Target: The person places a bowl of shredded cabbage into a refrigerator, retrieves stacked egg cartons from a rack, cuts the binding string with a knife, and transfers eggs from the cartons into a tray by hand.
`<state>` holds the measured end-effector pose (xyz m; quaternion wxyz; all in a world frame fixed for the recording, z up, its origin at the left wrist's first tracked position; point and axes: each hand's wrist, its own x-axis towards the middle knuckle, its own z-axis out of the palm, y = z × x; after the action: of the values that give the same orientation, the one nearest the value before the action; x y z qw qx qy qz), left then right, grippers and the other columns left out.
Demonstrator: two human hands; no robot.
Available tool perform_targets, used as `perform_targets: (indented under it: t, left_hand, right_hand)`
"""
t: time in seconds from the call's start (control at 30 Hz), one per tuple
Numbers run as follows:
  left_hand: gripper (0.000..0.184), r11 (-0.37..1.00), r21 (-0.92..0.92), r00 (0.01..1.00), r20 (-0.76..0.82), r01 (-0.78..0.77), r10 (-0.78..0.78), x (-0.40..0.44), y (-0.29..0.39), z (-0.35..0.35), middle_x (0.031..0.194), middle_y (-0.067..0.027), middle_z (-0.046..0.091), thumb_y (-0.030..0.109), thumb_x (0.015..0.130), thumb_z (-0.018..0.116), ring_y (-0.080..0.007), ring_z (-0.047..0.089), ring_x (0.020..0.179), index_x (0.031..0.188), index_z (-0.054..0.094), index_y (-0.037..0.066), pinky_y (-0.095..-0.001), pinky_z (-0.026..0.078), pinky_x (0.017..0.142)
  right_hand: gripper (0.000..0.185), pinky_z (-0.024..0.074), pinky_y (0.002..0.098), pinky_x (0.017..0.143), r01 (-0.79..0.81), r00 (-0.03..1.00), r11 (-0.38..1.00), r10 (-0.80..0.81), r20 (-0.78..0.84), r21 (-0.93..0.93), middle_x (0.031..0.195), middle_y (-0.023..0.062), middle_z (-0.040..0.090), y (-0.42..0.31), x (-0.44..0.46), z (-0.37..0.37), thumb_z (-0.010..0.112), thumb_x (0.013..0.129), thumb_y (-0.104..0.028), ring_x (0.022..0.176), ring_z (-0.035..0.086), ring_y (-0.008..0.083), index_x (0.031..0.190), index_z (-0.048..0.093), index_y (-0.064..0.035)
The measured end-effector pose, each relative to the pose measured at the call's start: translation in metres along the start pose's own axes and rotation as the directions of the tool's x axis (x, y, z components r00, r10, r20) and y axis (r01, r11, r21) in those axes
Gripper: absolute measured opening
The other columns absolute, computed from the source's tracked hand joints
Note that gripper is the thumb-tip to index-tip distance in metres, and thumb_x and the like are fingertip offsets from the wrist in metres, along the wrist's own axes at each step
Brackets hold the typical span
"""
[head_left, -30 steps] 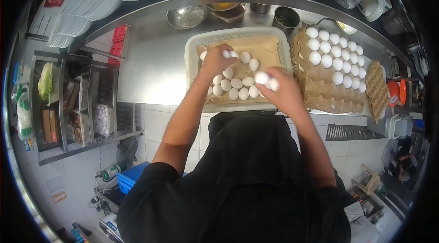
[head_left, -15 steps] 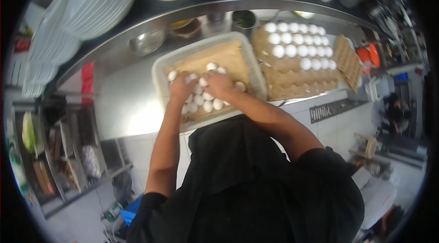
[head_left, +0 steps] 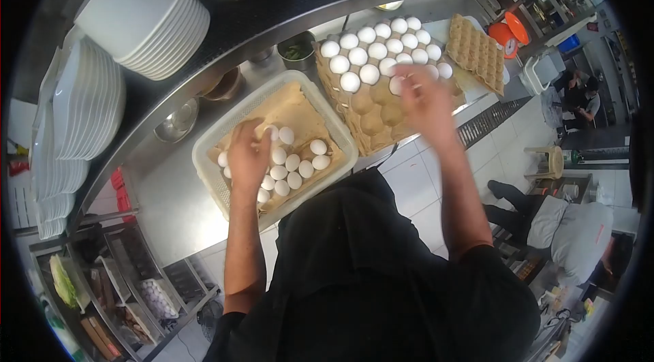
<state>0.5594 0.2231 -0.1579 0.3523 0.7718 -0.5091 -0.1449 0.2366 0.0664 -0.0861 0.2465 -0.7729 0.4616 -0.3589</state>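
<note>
In the plastic basket [head_left: 202, 158], lined with brown cardboard, lie several loose white eggs [head_left: 293, 162]. My left hand [head_left: 248, 153] is down in the basket at its left side, fingers curled on an egg [head_left: 274, 133] that is partly hidden. To the right, my right hand [head_left: 428, 100] is over the cardboard egg tray [head_left: 371, 123], blurred by motion. Its fingers are closed at a white egg [head_left: 396, 85] above the tray's front rows. White eggs fill the back rows of this tray; several hollows near the front are bare.
Another cardboard tray [head_left: 475, 52] leans at the right, near an orange scale [head_left: 505, 34]. Stacked white bowls [head_left: 146, 18] and plates stand on the shelf above the steel counter [head_left: 163, 198]. A pot of greens [head_left: 298, 49] is behind the basket. A co-worker [head_left: 565, 229] bends at the right.
My right hand has left the basket and moved right, over the egg tray. My left hand stays in the basket. The view has turned and shifted; fewer eggs show in the basket.
</note>
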Motion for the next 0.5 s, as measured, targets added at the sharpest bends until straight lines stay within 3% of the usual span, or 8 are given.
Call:
perform_targets:
  t: [0.03, 0.1, 0.17, 0.23, 0.43, 0.5]
  left_hand:
    - [0.031, 0.992, -0.093, 0.996, 0.002, -0.087, 0.087, 0.008, 0.026, 0.005, 0.124, -0.0137, 0.071, 0.015, 0.095, 0.076, -0.0237, 0.070, 0.091, 0.125, 0.072, 0.008, -0.0358, 0.058, 0.077]
    - [0.032, 0.959, -0.182, 0.972, 0.048, -0.217, 0.229, 0.022, 0.078, 0.020, 0.123, -0.0127, 0.070, 0.009, 0.094, 0.076, -0.0245, 0.070, 0.090, 0.126, 0.072, 0.008, -0.0344, 0.058, 0.077]
    - [0.030, 0.876, -0.129, 0.881, 0.030, -0.465, 0.472, 0.036, 0.117, 0.041, 0.122, -0.0123, 0.070, 0.012, 0.093, 0.075, -0.0274, 0.071, 0.094, 0.123, 0.073, 0.009, -0.0370, 0.058, 0.080]
    - [0.032, 0.788, -0.053, 0.779, 0.124, -0.614, 0.615, 0.041, 0.152, 0.064, 0.125, -0.0123, 0.069, 0.015, 0.094, 0.072, -0.0315, 0.071, 0.100, 0.126, 0.072, 0.011, -0.0417, 0.058, 0.086]
    - [0.049, 0.768, 0.152, 0.738, 0.441, -0.623, 0.511, 0.056, 0.209, 0.140, 0.135, -0.0149, 0.064, 0.014, 0.089, 0.066, -0.0346, 0.069, 0.111, 0.138, 0.060, 0.008, -0.0474, 0.057, 0.093]
    - [0.046, 0.783, 0.199, 0.742, 0.515, -0.590, 0.429, 0.060, 0.220, 0.146, 0.126, -0.0191, 0.063, 0.014, 0.087, 0.066, -0.0366, 0.069, 0.110, 0.131, 0.057, 0.004, -0.0487, 0.057, 0.092]
  right_hand:
    - [0.033, 0.0602, 0.0362, 0.081, -0.134, 0.990, 0.966, 0.142, 0.021, -0.220, 0.123, 0.0147, 0.072, 0.009, 0.016, -0.030, 0.061, 0.098, -0.003, 0.099, 0.074, 0.0268, 0.130, 0.067, -0.0076]
    - [0.042, 0.0567, 0.0443, 0.095, 0.100, 0.994, 0.848, -0.113, 0.008, -0.520, 0.130, 0.0162, 0.068, 0.076, 0.029, -0.057, 0.057, 0.091, 0.004, 0.113, 0.069, 0.0366, 0.130, 0.067, -0.0083]
    - [0.045, 0.0525, 0.0469, 0.101, 0.104, 0.988, 0.850, -0.029, 0.151, -0.517, 0.134, 0.0150, 0.066, 0.109, 0.032, -0.067, 0.060, 0.087, 0.002, 0.118, 0.065, 0.0372, 0.131, 0.066, -0.0074]
    - [0.047, 0.0501, 0.0478, 0.105, 0.138, 0.973, 0.846, -0.018, 0.231, -0.516, 0.136, 0.0148, 0.065, 0.119, 0.038, -0.072, 0.061, 0.085, 0.001, 0.121, 0.063, 0.0376, 0.132, 0.065, -0.0067]
    - [0.053, 0.0503, 0.0463, 0.104, 0.229, 0.928, 0.885, -0.073, 0.367, -0.405, 0.130, 0.0182, 0.064, 0.131, 0.052, -0.091, 0.063, 0.080, 0.002, 0.122, 0.061, 0.0395, 0.132, 0.063, -0.0065]
    - [0.050, 0.0510, 0.0473, 0.102, 0.178, 0.940, 0.924, -0.058, 0.336, -0.338, 0.126, 0.0195, 0.064, 0.127, 0.052, -0.101, 0.064, 0.080, 0.000, 0.119, 0.062, 0.0408, 0.130, 0.063, -0.0052]
